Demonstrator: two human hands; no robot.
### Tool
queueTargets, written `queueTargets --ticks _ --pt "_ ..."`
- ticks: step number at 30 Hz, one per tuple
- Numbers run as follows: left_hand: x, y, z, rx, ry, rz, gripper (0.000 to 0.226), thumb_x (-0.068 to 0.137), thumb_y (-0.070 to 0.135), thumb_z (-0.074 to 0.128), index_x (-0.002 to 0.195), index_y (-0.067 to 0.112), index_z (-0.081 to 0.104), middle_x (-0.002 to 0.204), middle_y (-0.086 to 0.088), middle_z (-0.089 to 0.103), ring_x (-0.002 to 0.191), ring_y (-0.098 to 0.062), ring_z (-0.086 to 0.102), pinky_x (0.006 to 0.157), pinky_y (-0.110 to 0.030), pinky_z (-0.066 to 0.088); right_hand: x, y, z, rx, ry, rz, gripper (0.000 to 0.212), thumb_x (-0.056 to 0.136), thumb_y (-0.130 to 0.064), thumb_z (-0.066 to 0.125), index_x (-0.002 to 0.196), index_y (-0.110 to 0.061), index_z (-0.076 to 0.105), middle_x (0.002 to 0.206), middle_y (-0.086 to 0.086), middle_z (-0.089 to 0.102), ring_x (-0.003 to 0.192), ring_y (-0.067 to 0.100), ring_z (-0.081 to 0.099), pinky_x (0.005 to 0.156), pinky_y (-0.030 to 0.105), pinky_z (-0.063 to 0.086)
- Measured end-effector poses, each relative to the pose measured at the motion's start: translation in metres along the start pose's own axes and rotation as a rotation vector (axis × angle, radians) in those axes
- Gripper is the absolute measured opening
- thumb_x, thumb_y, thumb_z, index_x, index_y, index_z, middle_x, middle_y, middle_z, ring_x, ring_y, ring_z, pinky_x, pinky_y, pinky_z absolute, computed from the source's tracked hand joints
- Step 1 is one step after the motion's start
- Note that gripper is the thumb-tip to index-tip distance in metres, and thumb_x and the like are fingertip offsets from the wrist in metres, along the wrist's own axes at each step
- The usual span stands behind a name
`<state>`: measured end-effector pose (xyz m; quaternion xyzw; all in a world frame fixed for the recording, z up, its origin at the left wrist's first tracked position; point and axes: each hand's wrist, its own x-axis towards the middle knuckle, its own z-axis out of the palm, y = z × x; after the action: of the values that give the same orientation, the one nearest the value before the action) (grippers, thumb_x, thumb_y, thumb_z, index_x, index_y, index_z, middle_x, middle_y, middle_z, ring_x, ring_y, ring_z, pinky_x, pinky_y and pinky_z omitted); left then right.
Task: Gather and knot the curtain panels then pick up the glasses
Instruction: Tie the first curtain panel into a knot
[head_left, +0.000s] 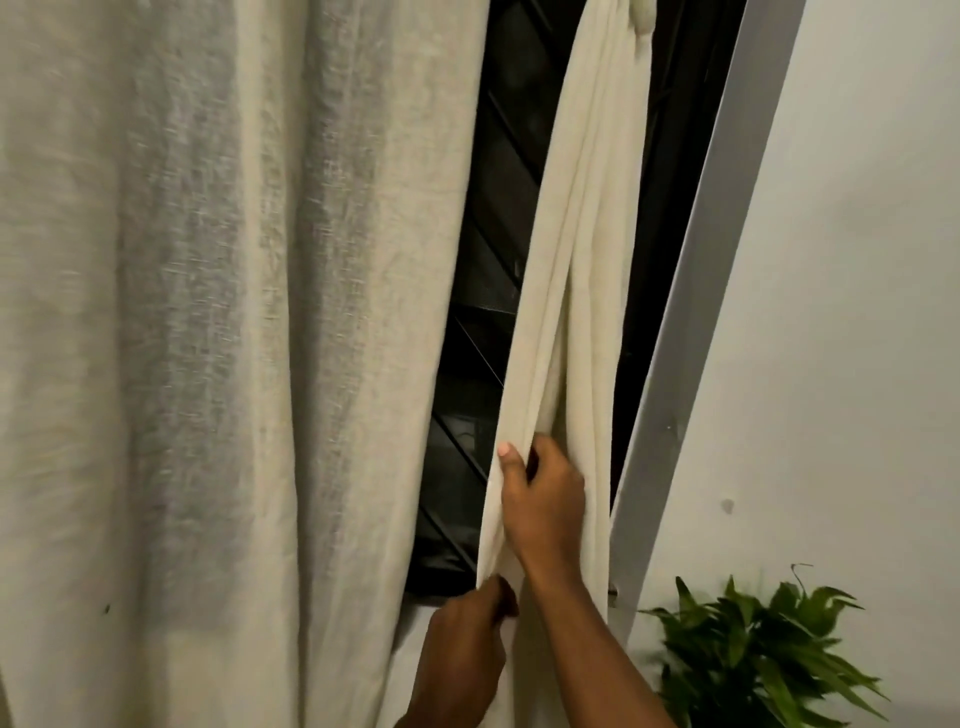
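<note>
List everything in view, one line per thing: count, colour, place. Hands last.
spread curtain: one, cream, hanging over the left of the window
gathered curtain: one, cream, bunched into a narrow strip at the right of the window
window: one, dark with diagonal bars, showing between the two curtains
frame: one, grey-white, along the window's right edge
wall: one, white, far right
plant: one, green, lower right against the wall
right hand: one, gripping the gathered curtain low down
left hand: one, just below the right hand, pinching the same curtain's edge
</note>
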<state>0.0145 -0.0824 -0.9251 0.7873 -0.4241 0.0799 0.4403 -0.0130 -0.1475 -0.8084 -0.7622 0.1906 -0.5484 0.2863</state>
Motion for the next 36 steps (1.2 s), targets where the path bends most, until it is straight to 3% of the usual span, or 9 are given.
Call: queueTargets --ticks 7,10,13,19,24,27,30,33,36 --pt "-0.015 -0.004 -0.019 -0.037 -0.145 0.026 0.025 0.083 0.016 0.05 0.096 0.034 0.038 0.07 0.013 0.049 0.082 -0.01 0.056 0.071 -0.014 0.037 -0.02 0.011 -0.019 0.231 -0.014 0.076 0.031 0.085 -0.041 0.062 0.064 -0.019 0.059 0.06 -0.01 0.063 0.06 0.005 0.061 0.061 0.022 0.051" --pt "-0.019 0.006 -0.034 -0.089 -0.239 0.07 0.027 0.087 0.04 0.06 0.095 0.046 0.035 0.129 0.024 0.043 0.097 0.011 0.05 0.074 -0.002 0.036 -0.022 0.005 -0.034 0.328 0.003 0.122 0.032 0.083 -0.047 0.053 0.065 -0.022 0.061 0.061 -0.011 0.064 0.061 0.003 0.062 0.061 0.018 0.05" --pt "-0.012 0.033 -0.06 -0.031 -0.167 0.233 0.057 0.079 0.069 0.051 0.118 0.065 0.009 0.146 0.032 -0.016 0.116 0.014 0.031 0.087 0.0 0.032 -0.013 -0.006 -0.049 0.345 0.071 0.106 0.034 0.087 -0.047 0.047 0.075 -0.024 0.068 0.072 -0.012 0.07 0.072 0.004 0.066 0.064 0.016 0.055" --pt "0.074 0.134 -0.124 -0.342 0.344 0.372 0.049 0.09 0.014 0.055 0.131 0.034 0.036 0.134 0.009 0.047 0.11 0.003 0.049 0.09 -0.006 0.039 0.042 -0.06 -0.059 0.25 0.174 -0.073 0.018 0.095 -0.034 0.055 0.109 -0.027 0.063 0.093 -0.014 0.067 0.086 -0.001 0.064 0.074 0.013 0.053" --pt "0.133 0.162 -0.161 -0.541 0.304 0.197 0.037 0.091 0.017 0.058 0.123 0.027 0.043 0.115 0.006 0.058 0.104 -0.012 0.059 0.09 -0.033 0.053 0.095 -0.104 -0.054 0.127 0.035 -0.004 0.042 0.093 -0.041 0.058 0.13 -0.021 0.05 0.107 -0.003 0.066 0.093 0.011 0.065 0.08 0.023 0.054" --pt "0.131 0.158 -0.169 -0.315 0.355 0.219 0.024 0.091 0.012 0.055 0.111 0.024 0.047 0.105 0.001 0.062 0.087 -0.012 0.06 0.073 -0.024 0.052 0.105 -0.105 -0.055 0.008 -0.03 0.002 0.025 0.096 -0.031 0.055 0.113 -0.015 0.065 0.105 0.002 0.069 0.095 0.019 0.066 0.086 0.036 0.056" --pt "0.122 0.147 -0.183 0.063 0.585 0.253 0.018 0.088 0.003 0.05 0.096 0.019 0.054 0.089 -0.002 0.062 0.072 -0.018 0.057 0.059 -0.032 0.046 0.108 -0.1 -0.076 -0.109 0.228 0.042 0.018 0.096 -0.022 0.052 0.093 -0.01 0.065 0.092 0.009 0.068 0.086 0.027 0.065 0.066 0.027 0.043" --pt "0.119 0.139 -0.2 0.245 0.623 0.247 0.018 0.087 0.009 0.05 0.096 0.021 0.059 0.092 0.001 0.058 0.072 -0.022 0.058 0.059 -0.031 0.041 0.107 -0.095 -0.095 -0.072 0.428 -0.084 0.018 0.094 -0.01 0.049 0.108 -0.011 0.061 0.099 0.008 0.067 0.09 0.025 0.064 0.067 0.025 0.04" --pt "0.129 0.152 -0.202 0.29 0.499 0.34 0.023 0.084 0.018 0.053 0.105 0.026 0.058 0.094 0.002 0.06 0.077 -0.022 0.06 0.062 -0.03 0.044 0.107 -0.103 -0.084 -0.053 0.24 -0.341 0.037 0.092 -0.01 0.054 0.127 -0.017 0.047 0.115 0.004 0.062 0.095 0.018 0.062 0.077 0.027 0.052"
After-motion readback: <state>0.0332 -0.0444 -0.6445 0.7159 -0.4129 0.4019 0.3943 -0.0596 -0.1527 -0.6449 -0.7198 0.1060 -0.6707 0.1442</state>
